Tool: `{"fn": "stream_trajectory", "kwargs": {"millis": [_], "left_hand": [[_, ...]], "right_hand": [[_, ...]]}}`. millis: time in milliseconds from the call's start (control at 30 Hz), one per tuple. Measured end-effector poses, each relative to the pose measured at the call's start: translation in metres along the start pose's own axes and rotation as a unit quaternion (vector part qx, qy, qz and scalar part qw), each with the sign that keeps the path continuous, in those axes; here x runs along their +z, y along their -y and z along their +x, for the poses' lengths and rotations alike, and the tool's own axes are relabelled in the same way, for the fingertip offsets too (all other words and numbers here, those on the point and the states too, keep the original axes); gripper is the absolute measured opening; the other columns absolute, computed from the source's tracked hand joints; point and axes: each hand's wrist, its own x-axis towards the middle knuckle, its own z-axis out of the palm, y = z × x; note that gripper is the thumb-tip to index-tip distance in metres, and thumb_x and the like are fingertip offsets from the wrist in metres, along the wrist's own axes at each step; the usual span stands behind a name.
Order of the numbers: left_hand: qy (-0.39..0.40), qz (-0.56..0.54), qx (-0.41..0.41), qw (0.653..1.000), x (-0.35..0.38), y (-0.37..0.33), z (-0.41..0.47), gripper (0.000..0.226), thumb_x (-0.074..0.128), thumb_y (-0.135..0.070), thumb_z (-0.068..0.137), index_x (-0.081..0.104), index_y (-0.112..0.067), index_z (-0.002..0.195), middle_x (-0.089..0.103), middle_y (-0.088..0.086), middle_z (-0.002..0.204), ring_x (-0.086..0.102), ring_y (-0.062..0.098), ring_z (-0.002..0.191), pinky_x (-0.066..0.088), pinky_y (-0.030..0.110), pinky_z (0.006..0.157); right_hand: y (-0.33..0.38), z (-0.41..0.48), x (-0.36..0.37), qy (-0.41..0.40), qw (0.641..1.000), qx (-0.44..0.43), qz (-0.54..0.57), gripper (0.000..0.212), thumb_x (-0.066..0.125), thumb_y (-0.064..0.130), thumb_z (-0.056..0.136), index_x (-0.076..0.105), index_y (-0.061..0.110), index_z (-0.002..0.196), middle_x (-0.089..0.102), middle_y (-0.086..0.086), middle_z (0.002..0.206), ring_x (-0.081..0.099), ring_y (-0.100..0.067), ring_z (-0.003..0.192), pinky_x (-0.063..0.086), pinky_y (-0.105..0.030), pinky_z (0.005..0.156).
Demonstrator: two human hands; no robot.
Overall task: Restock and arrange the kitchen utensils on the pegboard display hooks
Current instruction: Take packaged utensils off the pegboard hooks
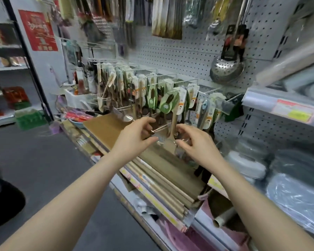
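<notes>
- left hand has its fingers pinched on the tip of a wire hook sticking out from the pegboard
- right hand grips a packaged wooden spatula, fingers curled round its clear wrapper, right beside the hook
- more carded utensils hang just behind

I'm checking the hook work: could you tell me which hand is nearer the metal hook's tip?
The left. The left hand pinches right at the metal hook's tip, fingers touching it. The right hand sits to the right, holding the packaged wooden spatula.
</notes>
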Motion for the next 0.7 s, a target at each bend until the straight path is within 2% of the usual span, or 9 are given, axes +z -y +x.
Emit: {"fn": "stream_trajectory", "kwargs": {"millis": [100, 267, 400, 533, 633, 700], "left_hand": [[0.026, -0.003, 0.016, 1.000, 0.023, 0.016, 0.048, 0.053, 0.074, -0.038, 0.080, 0.052, -0.031, 0.127, 0.058, -0.014, 0.102, 0.058, 0.004, 0.090, 0.053, 0.034, 0.081], [0.075, -0.016, 0.048, 0.996, 0.063, 0.036, 0.115, 0.056, 0.074, -0.038, 0.081, 0.051, -0.028, 0.131, 0.057, -0.014, 0.103, 0.057, 0.003, 0.093, 0.053, 0.031, 0.085], [0.127, -0.036, 0.051, 0.990, 0.107, 0.048, 0.148, 0.060, 0.074, -0.037, 0.080, 0.050, -0.025, 0.134, 0.059, -0.011, 0.107, 0.059, 0.006, 0.095, 0.053, 0.033, 0.087], [0.179, -0.060, 0.046, 0.981, 0.154, 0.052, 0.173, 0.073, 0.075, -0.039, 0.080, 0.043, -0.020, 0.142, 0.060, -0.002, 0.124, 0.057, 0.013, 0.111, 0.050, 0.035, 0.095], [0.217, -0.055, 0.044, 0.974, 0.178, 0.053, 0.191, 0.081, 0.074, -0.041, 0.080, 0.035, -0.014, 0.146, 0.051, 0.006, 0.139, 0.050, 0.020, 0.126, 0.044, 0.040, 0.104], [0.238, -0.058, 0.050, 0.968, 0.188, 0.052, 0.204, 0.080, 0.073, -0.040, 0.081, 0.035, -0.011, 0.146, 0.049, 0.008, 0.143, 0.047, 0.022, 0.130, 0.041, 0.037, 0.107]], "right_hand": [[-0.029, 0.025, 0.013, 0.004, 0.999, 0.048, -0.007, 0.052, 0.062, 0.040, 0.093, 0.049, 0.024, 0.141, 0.058, 0.004, 0.136, 0.056, -0.015, 0.122, 0.045, -0.033, 0.102], [-0.075, 0.058, 0.033, 0.010, 0.984, 0.173, -0.027, 0.046, 0.065, 0.038, 0.092, 0.056, 0.018, 0.132, 0.066, -0.001, 0.119, 0.062, -0.020, 0.108, 0.052, -0.037, 0.093], [-0.110, 0.070, 0.041, 0.033, 0.956, 0.291, -0.007, 0.050, 0.062, 0.023, 0.094, 0.046, 0.015, 0.140, 0.065, -0.007, 0.122, 0.062, -0.025, 0.110, 0.051, -0.036, 0.094], [-0.139, 0.081, 0.041, 0.037, 0.930, 0.364, 0.022, 0.058, 0.058, 0.020, 0.096, 0.034, 0.014, 0.149, 0.059, -0.008, 0.134, 0.057, -0.026, 0.120, 0.047, -0.034, 0.098], [-0.152, 0.088, 0.041, 0.039, 0.915, 0.400, 0.031, 0.056, 0.056, 0.018, 0.097, 0.034, 0.017, 0.149, 0.057, -0.007, 0.135, 0.055, -0.026, 0.123, 0.044, -0.032, 0.096], [-0.159, 0.094, 0.042, 0.034, 0.905, 0.422, 0.039, 0.056, 0.058, 0.018, 0.096, 0.036, 0.020, 0.148, 0.056, -0.007, 0.137, 0.054, -0.026, 0.124, 0.045, -0.035, 0.101]]}}
